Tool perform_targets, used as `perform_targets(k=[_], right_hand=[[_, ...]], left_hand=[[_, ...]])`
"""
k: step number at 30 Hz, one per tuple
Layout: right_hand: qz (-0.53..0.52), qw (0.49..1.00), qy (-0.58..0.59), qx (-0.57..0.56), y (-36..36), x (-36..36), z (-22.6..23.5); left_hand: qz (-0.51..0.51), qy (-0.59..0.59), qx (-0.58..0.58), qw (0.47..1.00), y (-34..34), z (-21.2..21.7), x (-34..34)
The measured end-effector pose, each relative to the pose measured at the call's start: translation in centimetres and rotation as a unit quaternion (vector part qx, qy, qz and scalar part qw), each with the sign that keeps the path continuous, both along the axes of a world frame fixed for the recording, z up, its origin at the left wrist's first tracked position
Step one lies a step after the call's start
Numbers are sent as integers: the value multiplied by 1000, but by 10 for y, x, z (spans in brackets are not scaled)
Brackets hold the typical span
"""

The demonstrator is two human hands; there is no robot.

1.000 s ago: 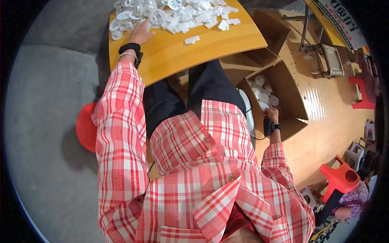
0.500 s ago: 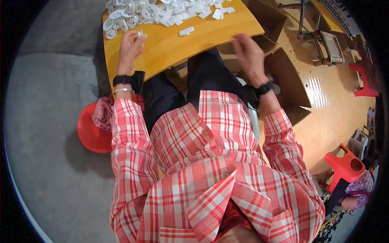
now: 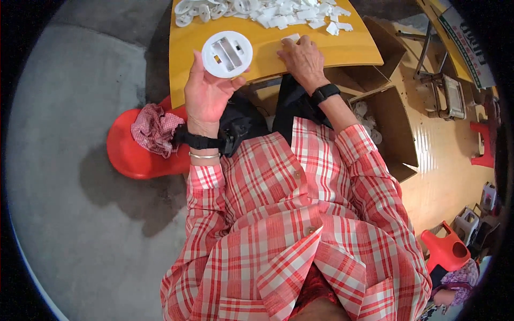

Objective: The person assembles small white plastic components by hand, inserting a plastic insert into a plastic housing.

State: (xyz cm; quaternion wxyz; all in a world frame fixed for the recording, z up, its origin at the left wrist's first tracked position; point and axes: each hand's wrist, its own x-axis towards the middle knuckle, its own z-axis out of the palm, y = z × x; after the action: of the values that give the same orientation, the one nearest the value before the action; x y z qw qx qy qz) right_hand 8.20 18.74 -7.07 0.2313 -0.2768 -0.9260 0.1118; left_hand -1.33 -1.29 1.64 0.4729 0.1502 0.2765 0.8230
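My left hand (image 3: pixel 206 91) holds a round white plastic disc (image 3: pixel 227 53) with a rectangular opening in its middle, raised above the near edge of the yellow table (image 3: pixel 267 51). My right hand (image 3: pixel 302 59) lies palm down on the table, its fingers on a small white plastic piece (image 3: pixel 292 37). A heap of white plastic parts (image 3: pixel 257 10) covers the far part of the table. Both wrists carry black bands.
A red stool (image 3: pixel 131 155) with a red checked cloth (image 3: pixel 154 128) stands at my left. An open cardboard box (image 3: pixel 385 134) holding white round parts sits at my right under the table edge. A red stool (image 3: pixel 444 249) and folding frames stand further right.
My left hand has lifted the round white disc off the table. My right hand came up from the cardboard box and went down onto the table by a small white piece.
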Motion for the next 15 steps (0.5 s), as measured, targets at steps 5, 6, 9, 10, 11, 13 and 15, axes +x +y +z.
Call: perform_targets(k=[5,6,9,10,11,13,15], right_hand=[[17,999,43,20,1,3,-4],[14,998,53,12,0,2,-3],[4,997,70,9,0,-1,-6],[4,998,69,9,1,-2,-7],[1,997,71,1,3,-3,-7],[-3,997,73,-7,6,-3,-9],[-5,996,79,-28,8,-2,-13]], left_hand=[[-68,-29,113,991,-6,-3,9],[-85,-40,133,987,-6,-3,10],[-95,-60,136,984,-7,-4,16],[-84,-52,116,988,-7,-4,18],[-72,-44,97,992,-7,-5,20],[-68,-43,88,993,-7,-6,23],[-65,-42,79,994,-6,-7,25]])
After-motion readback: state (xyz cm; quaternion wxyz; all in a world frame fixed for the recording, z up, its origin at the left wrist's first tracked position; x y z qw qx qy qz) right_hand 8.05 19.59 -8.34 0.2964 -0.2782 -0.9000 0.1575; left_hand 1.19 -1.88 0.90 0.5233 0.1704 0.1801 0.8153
